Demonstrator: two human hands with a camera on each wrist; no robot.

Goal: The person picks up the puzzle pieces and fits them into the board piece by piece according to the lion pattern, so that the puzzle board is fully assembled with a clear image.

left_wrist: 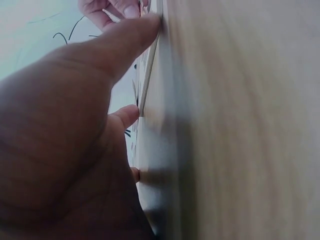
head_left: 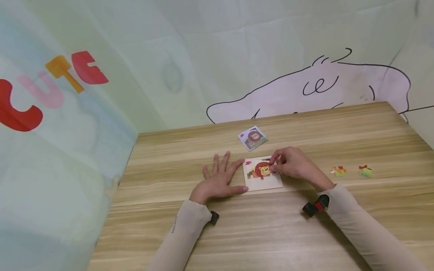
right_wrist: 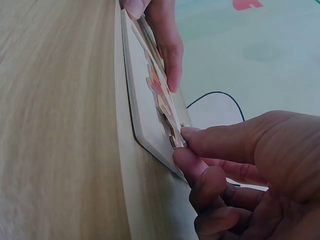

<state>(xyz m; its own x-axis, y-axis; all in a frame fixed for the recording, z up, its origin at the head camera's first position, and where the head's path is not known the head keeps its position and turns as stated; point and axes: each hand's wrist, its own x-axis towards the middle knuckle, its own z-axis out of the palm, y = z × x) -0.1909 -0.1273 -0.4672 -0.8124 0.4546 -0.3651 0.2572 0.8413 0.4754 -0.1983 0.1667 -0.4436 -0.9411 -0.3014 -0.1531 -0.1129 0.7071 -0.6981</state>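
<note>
A square wooden puzzle board (head_left: 266, 184) lies on the table, its upper part covered with pieces that show a red-maned lion (head_left: 262, 169); bare wood shows along its lower part. My left hand (head_left: 218, 183) is spread on the table at the left, with thumb and index fingertips against the board's left edge. At the board's right side my right hand (head_left: 293, 162) pinches a small puzzle piece (right_wrist: 175, 139) between thumb and index finger. In the right wrist view that piece is tilted, right beside the lion pieces, and its picture is mostly hidden by the fingers.
Behind the board lies a square picture card (head_left: 252, 138) with the same lion. Two loose puzzle pieces, an orange and green one (head_left: 339, 171) and a red and green one (head_left: 365, 171), lie on the table (head_left: 254, 233) to the right. Printed cloth walls stand behind and at left.
</note>
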